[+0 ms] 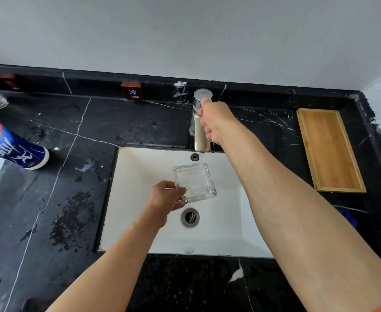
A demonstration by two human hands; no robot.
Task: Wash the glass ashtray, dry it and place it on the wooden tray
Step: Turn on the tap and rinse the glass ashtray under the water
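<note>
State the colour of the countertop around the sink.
Black with thin white veins, seen in the head view.

Sink (pixel 140 221): we see it set in the desk (pixel 50 199).
Faucet (pixel 199 122): behind the sink.
Ashtray (pixel 196 183): over the sink, below the faucet.
Wooden tray (pixel 329 149): right of the sink, on the desk.
Bottle (pixel 12 147): far left.

Black white-veined marble counter (pixel 77 199) — pale grey wall (pixel 185 30) behind, white sunken sink (pixel 140 221).

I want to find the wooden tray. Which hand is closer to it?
Right. The right hand is on the faucet, just left of the wooden tray. The left hand holds the glass ashtray over the sink, farther away.
</note>
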